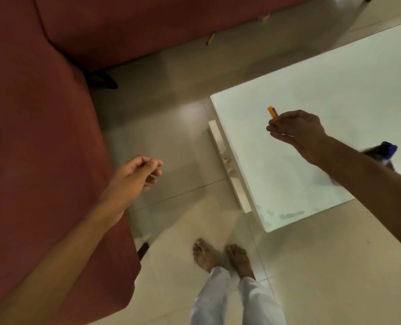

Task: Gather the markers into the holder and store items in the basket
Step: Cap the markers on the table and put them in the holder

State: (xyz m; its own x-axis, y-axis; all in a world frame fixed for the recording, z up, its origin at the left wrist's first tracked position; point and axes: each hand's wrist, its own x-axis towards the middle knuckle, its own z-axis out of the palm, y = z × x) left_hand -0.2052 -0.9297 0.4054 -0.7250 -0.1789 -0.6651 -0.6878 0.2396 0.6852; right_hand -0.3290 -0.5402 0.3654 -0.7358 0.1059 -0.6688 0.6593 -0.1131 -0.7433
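My right hand (296, 130) is held over the near left part of a white glass table (312, 90) and grips markers (272, 111); an orange end and a dark blue end stick out above the fingers. My left hand (136, 174) hangs over the floor beside the sofa, fingers loosely curled with nothing in them. A blue object (389, 150) shows behind my right forearm on the table; I cannot tell what it is. No holder or basket is in view.
A dark red sofa (42, 137) fills the left side and the top of the view. Pale floor tiles (171, 141) lie between sofa and table. My bare feet (223, 256) stand near the table's corner. A small orange-brown thing (210, 38) lies by the sofa's base.
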